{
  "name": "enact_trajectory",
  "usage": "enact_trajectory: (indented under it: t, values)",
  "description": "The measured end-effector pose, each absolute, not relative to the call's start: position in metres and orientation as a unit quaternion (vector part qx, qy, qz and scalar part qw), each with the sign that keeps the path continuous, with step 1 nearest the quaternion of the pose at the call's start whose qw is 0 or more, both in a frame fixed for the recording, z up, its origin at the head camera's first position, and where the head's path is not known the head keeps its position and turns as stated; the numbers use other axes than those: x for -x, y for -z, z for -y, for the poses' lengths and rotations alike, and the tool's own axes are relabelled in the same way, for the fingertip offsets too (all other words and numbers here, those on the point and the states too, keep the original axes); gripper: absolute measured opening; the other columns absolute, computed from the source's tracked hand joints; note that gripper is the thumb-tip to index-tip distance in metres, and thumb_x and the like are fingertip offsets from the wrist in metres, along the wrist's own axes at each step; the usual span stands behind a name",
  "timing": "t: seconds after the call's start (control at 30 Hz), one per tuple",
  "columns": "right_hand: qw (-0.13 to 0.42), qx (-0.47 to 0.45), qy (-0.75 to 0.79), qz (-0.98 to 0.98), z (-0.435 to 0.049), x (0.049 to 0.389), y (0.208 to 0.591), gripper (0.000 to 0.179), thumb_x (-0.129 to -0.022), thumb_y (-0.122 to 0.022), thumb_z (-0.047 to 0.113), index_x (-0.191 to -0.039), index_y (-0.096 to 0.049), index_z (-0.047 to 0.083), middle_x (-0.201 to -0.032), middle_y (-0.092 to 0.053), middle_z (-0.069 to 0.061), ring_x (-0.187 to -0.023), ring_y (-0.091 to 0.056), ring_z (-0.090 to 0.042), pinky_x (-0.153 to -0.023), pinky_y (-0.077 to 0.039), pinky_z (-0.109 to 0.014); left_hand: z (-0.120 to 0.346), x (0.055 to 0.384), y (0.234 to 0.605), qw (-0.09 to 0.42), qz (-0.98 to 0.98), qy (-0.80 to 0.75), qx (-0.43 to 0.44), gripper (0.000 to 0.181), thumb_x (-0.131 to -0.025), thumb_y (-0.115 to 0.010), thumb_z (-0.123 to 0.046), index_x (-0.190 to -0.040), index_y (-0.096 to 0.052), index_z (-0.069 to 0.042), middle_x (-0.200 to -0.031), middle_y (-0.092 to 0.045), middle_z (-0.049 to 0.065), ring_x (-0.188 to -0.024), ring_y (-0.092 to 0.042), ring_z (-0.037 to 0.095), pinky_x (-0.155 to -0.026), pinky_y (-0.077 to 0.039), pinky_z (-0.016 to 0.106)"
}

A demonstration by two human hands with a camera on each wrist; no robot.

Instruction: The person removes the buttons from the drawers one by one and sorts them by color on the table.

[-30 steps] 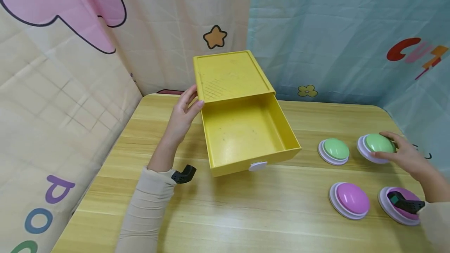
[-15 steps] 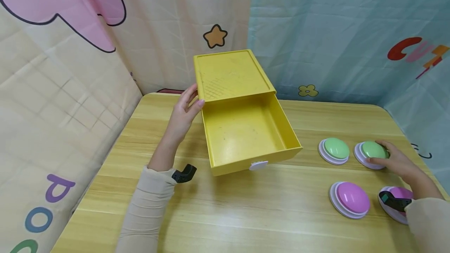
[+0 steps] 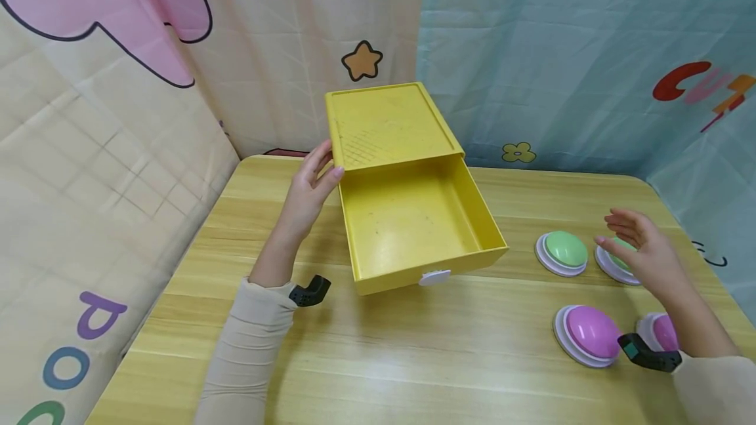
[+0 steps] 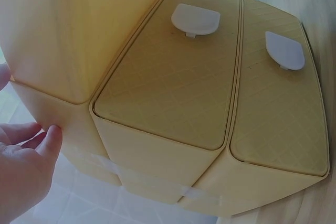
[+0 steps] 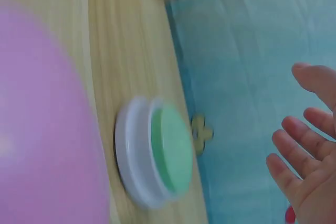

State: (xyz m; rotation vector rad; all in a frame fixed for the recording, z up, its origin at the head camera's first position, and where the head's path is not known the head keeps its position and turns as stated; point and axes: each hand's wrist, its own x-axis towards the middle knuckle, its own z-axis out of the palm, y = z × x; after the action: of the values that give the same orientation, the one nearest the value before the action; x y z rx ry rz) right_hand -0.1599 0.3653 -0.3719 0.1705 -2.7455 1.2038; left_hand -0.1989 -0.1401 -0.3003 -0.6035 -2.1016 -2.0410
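A yellow drawer cabinet (image 3: pixel 392 126) stands on the table with its top drawer (image 3: pixel 407 222) pulled out; nothing lies in the visible part of the drawer. My left hand (image 3: pixel 304 199) touches the cabinet's left side near the top unit's front edge, fingers extended. Two lower drawers with white handles (image 4: pixel 195 20) are closed in the left wrist view. At the right, my right hand (image 3: pixel 646 251) hovers over the right green button (image 3: pixel 619 266), fingers spread and holding nothing, partly hiding it. Beside it sits the left green button (image 3: pixel 564 251).
Closer to me are a pink button (image 3: pixel 590 333) and a second pink button (image 3: pixel 664 332), partly behind the right wrist camera (image 3: pixel 646 353). The wooden table (image 3: pixel 413 359) is backed by a printed curtain (image 3: pixel 531 51).
My right hand set the right green button down on the table beside the other green one, then let go and lifted off it. The left hand and drawer stayed put.
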Motion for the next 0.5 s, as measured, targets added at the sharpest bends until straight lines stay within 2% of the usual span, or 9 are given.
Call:
enact_trajectory:
  t: [0.03,0.1,0.17,0.33,0.5]
  values:
    - [0.088,-0.071,-0.408,0.906,-0.354,0.158,0.369,0.06,-0.089,-0.058,0.014,-0.137,-0.027,-0.002,-0.124,-0.044,-0.011,-0.113,-0.041,-0.013,-0.096,-0.03,-0.013,0.14,0.199,0.3,0.075,0.701,0.68,0.201,0.055,-0.093,-0.048,-0.006,-0.14,-0.021,0.005,-0.143,-0.018,0.013,-0.129,-0.024,0.022,-0.1,-0.031,0.027]
    - [0.115,-0.108,-0.43,0.889,-0.332,0.152,0.366,0.052,-0.086,-0.059,0.005,-0.132,-0.036,-0.001,-0.114,-0.049,0.001,-0.101,-0.045,-0.003,-0.082,-0.035,-0.005,0.141,0.199,0.3,0.076,0.701,0.68,0.2,0.055,-0.093,-0.048,-0.006,-0.14,-0.021,0.005,-0.143,-0.018,0.013,-0.129,-0.024,0.023,-0.1,-0.031,0.027]
    - [0.128,-0.15,-0.459,0.866,-0.31,0.144,0.363,0.047,-0.083,-0.06,-0.005,-0.127,-0.042,-0.002,-0.109,-0.053,0.007,-0.099,-0.049,-0.004,-0.081,-0.038,-0.008,0.141,0.199,0.3,0.077,0.701,0.681,0.198,0.055,-0.093,-0.048,-0.006,-0.14,-0.021,0.005,-0.143,-0.018,0.013,-0.129,-0.024,0.023,-0.1,-0.031,0.028]
    - [0.109,-0.227,-0.56,0.789,-0.265,0.121,0.36,0.04,-0.078,-0.056,-0.019,-0.116,-0.046,-0.01,-0.105,-0.057,-0.008,-0.097,-0.054,-0.014,-0.08,-0.046,-0.016,0.14,0.199,0.301,0.076,0.698,0.683,0.199,0.055,-0.093,-0.048,-0.006,-0.139,-0.021,0.006,-0.142,-0.019,0.014,-0.129,-0.024,0.023,-0.1,-0.031,0.027]
    - [0.079,-0.277,-0.633,0.719,-0.231,0.102,0.36,0.037,-0.075,-0.053,-0.025,-0.111,-0.046,-0.016,-0.104,-0.058,-0.016,-0.098,-0.056,-0.019,-0.082,-0.047,-0.023,0.139,0.2,0.301,0.078,0.698,0.684,0.199,0.055,-0.092,-0.048,-0.006,-0.139,-0.022,0.005,-0.142,-0.019,0.014,-0.129,-0.025,0.023,-0.099,-0.032,0.026]
